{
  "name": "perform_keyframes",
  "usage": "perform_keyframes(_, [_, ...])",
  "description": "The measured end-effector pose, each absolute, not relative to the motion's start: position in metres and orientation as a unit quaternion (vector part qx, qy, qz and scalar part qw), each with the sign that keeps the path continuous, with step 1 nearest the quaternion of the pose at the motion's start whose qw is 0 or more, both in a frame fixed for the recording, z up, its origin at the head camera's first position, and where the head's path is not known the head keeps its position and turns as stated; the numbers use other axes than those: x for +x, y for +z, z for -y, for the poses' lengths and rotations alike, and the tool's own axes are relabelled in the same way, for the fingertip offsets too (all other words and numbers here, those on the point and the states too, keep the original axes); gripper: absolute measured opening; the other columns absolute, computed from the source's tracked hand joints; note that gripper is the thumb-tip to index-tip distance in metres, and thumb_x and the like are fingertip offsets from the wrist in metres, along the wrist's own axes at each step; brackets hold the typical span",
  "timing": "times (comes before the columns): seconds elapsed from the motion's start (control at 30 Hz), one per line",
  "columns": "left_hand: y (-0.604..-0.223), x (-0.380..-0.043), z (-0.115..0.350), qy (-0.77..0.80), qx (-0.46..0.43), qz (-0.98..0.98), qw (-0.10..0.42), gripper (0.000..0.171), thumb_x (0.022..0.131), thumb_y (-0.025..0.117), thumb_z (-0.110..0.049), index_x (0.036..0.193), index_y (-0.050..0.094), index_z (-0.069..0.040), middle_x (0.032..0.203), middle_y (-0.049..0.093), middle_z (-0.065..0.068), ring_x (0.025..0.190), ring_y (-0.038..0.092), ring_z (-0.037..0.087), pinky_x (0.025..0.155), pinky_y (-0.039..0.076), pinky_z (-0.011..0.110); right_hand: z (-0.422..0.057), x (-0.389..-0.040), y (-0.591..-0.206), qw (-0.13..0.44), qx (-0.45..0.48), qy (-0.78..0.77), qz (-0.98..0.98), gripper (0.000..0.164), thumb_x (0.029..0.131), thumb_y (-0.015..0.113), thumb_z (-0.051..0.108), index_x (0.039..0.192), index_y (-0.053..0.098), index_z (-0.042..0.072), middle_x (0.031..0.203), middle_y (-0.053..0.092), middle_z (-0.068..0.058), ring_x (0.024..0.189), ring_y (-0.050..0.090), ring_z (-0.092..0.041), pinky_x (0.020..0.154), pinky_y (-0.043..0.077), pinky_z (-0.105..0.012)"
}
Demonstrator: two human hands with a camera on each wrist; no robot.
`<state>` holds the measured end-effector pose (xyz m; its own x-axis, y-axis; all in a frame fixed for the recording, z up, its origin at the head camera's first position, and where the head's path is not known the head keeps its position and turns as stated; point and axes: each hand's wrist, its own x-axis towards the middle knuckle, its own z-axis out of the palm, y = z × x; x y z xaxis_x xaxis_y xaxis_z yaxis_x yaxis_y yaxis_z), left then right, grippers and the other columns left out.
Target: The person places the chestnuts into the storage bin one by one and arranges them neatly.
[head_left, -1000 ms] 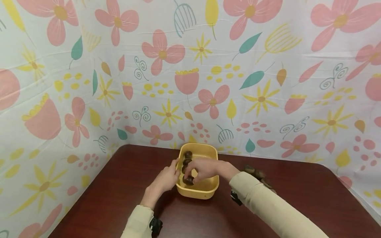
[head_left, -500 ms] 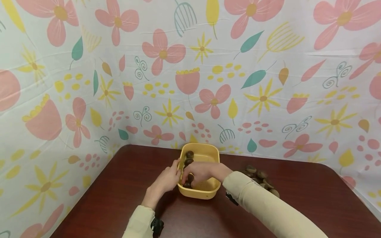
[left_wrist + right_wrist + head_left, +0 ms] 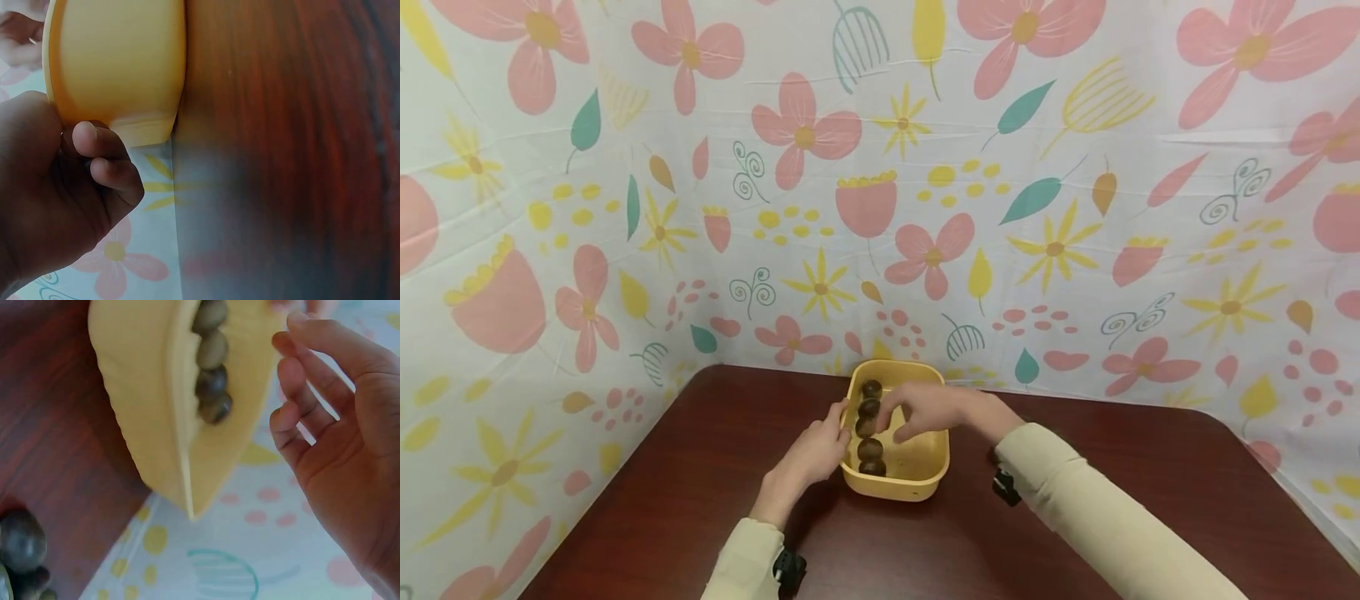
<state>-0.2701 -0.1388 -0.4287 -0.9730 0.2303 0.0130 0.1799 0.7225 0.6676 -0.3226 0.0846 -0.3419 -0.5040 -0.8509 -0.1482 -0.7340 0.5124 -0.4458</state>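
Note:
A yellow plastic bin (image 3: 891, 490) stands near the back of the table. Along its left inner wall lies a row of several dark brown, rounded, shiny pieces (image 3: 871, 450), whose kind I cannot tell. My left hand (image 3: 811, 450) grips the bin's left rim; the left wrist view has its fingers curled at the rim (image 3: 53, 69). Over the bin hovers my right hand (image 3: 928, 407), fingers loosely bent and holding nothing. In the right wrist view that hand (image 3: 356, 444) is beside the bin's far end, apart from the row (image 3: 212, 350).
More of the dark rounded pieces (image 3: 24, 540) lie on the table right of the bin, hidden behind the right sleeve (image 3: 1067, 475) in the head view. A flowered cloth (image 3: 1075, 167) hangs behind the dark red-brown table (image 3: 880, 550).
My right hand has let go of the dark piece at the near end of the row and risen back and rightward. The left hand has stayed at the rim.

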Motion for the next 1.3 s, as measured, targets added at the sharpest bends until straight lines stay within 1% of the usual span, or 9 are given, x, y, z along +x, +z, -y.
perform_keyframes(0.13, [-0.429,-0.270,0.139,0.357,0.108,-0.927,0.031,0.055,0.105,0.038,-0.022,0.157,0.023,-0.011,0.058,0.051,0.001,0.041,0.046,0.014,0.043,0.041,0.029,-0.107,-0.320,-0.332,0.140,-0.463,-0.188,-0.855,0.018,0.090,0.071,0.016,0.107,0.074,0.021,0.111,0.071,0.002,0.082,0.061,-0.005,0.074,0.051,-0.024])
perform_keyframes(0.27, [-0.430,-0.270,0.138,0.358,0.106,-0.927,0.029,0.055,0.105,0.039,-0.021,0.157,0.024,-0.011,0.062,0.052,0.002,0.042,0.047,0.014,0.044,0.042,0.030,-0.127,-0.316,-0.331,0.108,-0.458,-0.218,-0.855,0.018,0.092,0.069,0.017,0.108,0.074,0.023,0.110,0.071,0.001,0.080,0.060,-0.006,0.075,0.051,-0.025])
perform_keyframes(0.4, [-0.429,-0.269,0.135,0.371,0.106,-0.922,0.036,0.056,0.105,0.039,-0.021,0.157,0.023,-0.011,0.064,0.053,0.003,0.041,0.046,0.015,0.043,0.043,0.032,-0.147,-0.313,-0.333,0.068,-0.442,-0.239,-0.862,0.019,0.092,0.069,0.017,0.108,0.073,0.026,0.104,0.070,0.006,0.075,0.060,-0.006,0.071,0.051,-0.025])
perform_keyframes(0.57, [-0.428,-0.268,0.135,0.378,0.101,-0.919,0.045,0.056,0.105,0.038,-0.021,0.158,0.021,-0.012,0.063,0.052,0.002,0.040,0.043,0.014,0.042,0.041,0.030,-0.169,-0.306,-0.336,0.026,-0.420,-0.256,-0.870,0.024,0.090,0.073,0.023,0.114,0.072,0.022,0.101,0.071,0.004,0.078,0.062,-0.005,0.071,0.053,-0.026])
perform_keyframes(0.73, [-0.430,-0.268,0.137,0.376,0.096,-0.921,0.038,0.056,0.105,0.039,-0.020,0.157,0.022,-0.012,0.060,0.050,0.001,0.039,0.041,0.014,0.041,0.039,0.029,-0.190,-0.300,-0.345,0.008,-0.391,-0.273,-0.879,0.028,0.091,0.073,0.031,0.117,0.071,0.021,0.108,0.071,-0.002,0.085,0.062,-0.006,0.075,0.053,-0.030])
perform_keyframes(0.83, [-0.431,-0.268,0.136,0.378,0.102,-0.920,0.035,0.056,0.104,0.039,-0.020,0.157,0.022,-0.011,0.060,0.050,0.000,0.039,0.042,0.013,0.042,0.039,0.029,-0.203,-0.294,-0.352,-0.001,-0.360,-0.287,-0.888,0.025,0.090,0.073,0.033,0.114,0.071,0.024,0.107,0.070,0.001,0.083,0.060,-0.007,0.073,0.052,-0.027])
perform_keyframes(1.0, [-0.432,-0.267,0.139,0.376,0.105,-0.920,0.036,0.056,0.104,0.039,-0.020,0.157,0.023,-0.010,0.060,0.048,0.000,0.039,0.042,0.013,0.042,0.039,0.029,-0.215,-0.286,-0.366,-0.029,-0.338,-0.319,-0.885,0.023,0.089,0.075,0.028,0.111,0.071,0.025,0.101,0.068,0.009,0.076,0.057,-0.007,0.069,0.050,-0.025])
perform_keyframes(1.1, [-0.432,-0.267,0.139,0.370,0.101,-0.923,0.034,0.056,0.104,0.039,-0.020,0.157,0.023,-0.010,0.060,0.048,-0.001,0.039,0.042,0.013,0.042,0.039,0.028,-0.220,-0.281,-0.374,-0.044,-0.323,-0.331,-0.885,0.024,0.089,0.075,0.030,0.112,0.071,0.025,0.101,0.068,0.006,0.075,0.057,-0.006,0.068,0.050,-0.025])
perform_keyframes(1.3, [-0.431,-0.267,0.136,0.341,0.113,-0.933,0.011,0.055,0.103,0.041,-0.020,0.155,0.028,-0.008,0.061,0.048,-0.001,0.042,0.041,0.011,0.043,0.038,0.028,-0.234,-0.272,-0.392,-0.070,-0.254,-0.335,-0.905,0.025,0.089,0.074,0.032,0.113,0.069,0.029,0.101,0.067,0.003,0.072,0.053,-0.007,0.065,0.046,-0.025])
